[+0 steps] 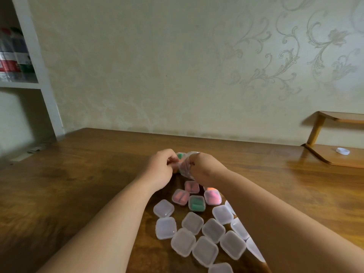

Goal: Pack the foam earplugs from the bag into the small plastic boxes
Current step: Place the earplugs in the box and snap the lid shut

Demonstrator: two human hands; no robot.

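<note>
A clear plastic bag with coloured foam earplugs inside is held above the wooden table between both hands. My left hand grips its left side and my right hand pinches its right side. Closer to me lie several closed small boxes holding earplugs: pink ones and a green one. Nearer still lie several clear closed boxes with nothing visible inside, partly hidden by my right forearm.
A wooden stand with a white round cap on its base sits at the right back of the table. A white shelf with packages stands at the left. The wall runs just behind the table.
</note>
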